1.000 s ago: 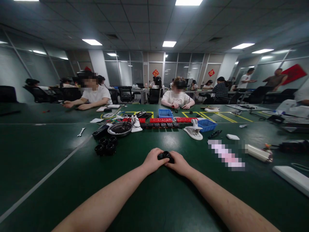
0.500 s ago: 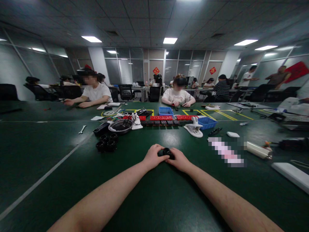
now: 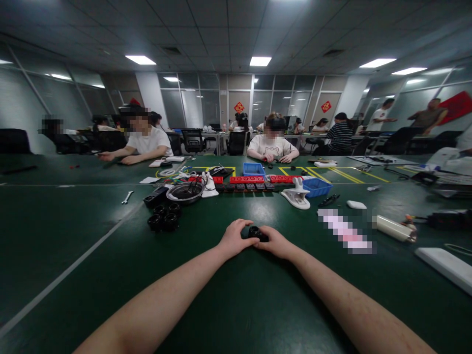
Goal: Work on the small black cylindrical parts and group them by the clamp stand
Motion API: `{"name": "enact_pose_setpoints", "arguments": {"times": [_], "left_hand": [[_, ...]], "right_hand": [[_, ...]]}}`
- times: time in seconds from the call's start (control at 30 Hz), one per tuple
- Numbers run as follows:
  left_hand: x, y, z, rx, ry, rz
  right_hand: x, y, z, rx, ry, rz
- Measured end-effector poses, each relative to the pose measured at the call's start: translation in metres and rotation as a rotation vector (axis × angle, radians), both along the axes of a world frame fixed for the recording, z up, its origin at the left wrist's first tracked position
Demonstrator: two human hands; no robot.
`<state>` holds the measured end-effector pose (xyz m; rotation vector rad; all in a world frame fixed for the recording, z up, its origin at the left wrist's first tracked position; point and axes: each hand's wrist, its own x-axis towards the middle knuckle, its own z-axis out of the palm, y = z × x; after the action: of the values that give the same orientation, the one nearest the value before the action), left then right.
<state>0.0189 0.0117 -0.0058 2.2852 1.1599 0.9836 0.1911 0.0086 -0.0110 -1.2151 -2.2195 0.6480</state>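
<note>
In the middle of the green table, a small black round part (image 3: 254,231) with a ring-shaped top sits between my two hands. My right hand (image 3: 276,243) is closed on its right side, fingers partly hidden behind it. My left hand (image 3: 236,238) curls around its left side, with the thumb pressed along the near face. The underside of the part is hidden by my thumbs. Several similar black round parts (image 3: 164,218) stand grouped on the table to the left of my hands.
Beyond my hands stand a round metal-rimmed pan-like piece (image 3: 185,192), a red-and-black row of sockets (image 3: 246,180), a white clip stand (image 3: 296,195) and a blue basket (image 3: 316,187). A wrench (image 3: 127,197) lies left. Co-workers sit across the table.
The fingers of my left hand have loosened slightly from the black round part, and my right hand has shifted a little. The part stays at nearly the same spot.
</note>
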Motion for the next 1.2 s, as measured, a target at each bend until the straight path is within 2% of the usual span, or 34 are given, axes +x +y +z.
{"name": "enact_pose_setpoints", "arguments": {"times": [0.23, 0.6, 0.87, 1.03, 1.2], "left_hand": [[-0.0006, 0.0014, -0.0014, -0.034, -0.035, -0.066], [-0.0011, 0.0005, 0.0008, -0.069, -0.060, -0.133], [-0.0012, 0.0003, 0.0020, -0.115, -0.050, -0.147], [-0.0016, 0.0002, 0.0016, -0.060, -0.028, -0.120], [-0.0018, 0.0011, 0.0004, -0.074, -0.040, -0.118]], "right_hand": [[0.0048, 0.0000, 0.0016, -0.092, 0.070, 0.050], [0.0000, -0.0035, 0.0001, 0.000, 0.100, -0.009], [-0.0016, -0.0041, -0.0037, 0.056, 0.013, -0.083], [-0.0012, -0.0031, -0.0032, 0.067, -0.020, -0.067], [-0.0003, -0.0040, -0.0010, 0.064, -0.037, -0.051]]}}
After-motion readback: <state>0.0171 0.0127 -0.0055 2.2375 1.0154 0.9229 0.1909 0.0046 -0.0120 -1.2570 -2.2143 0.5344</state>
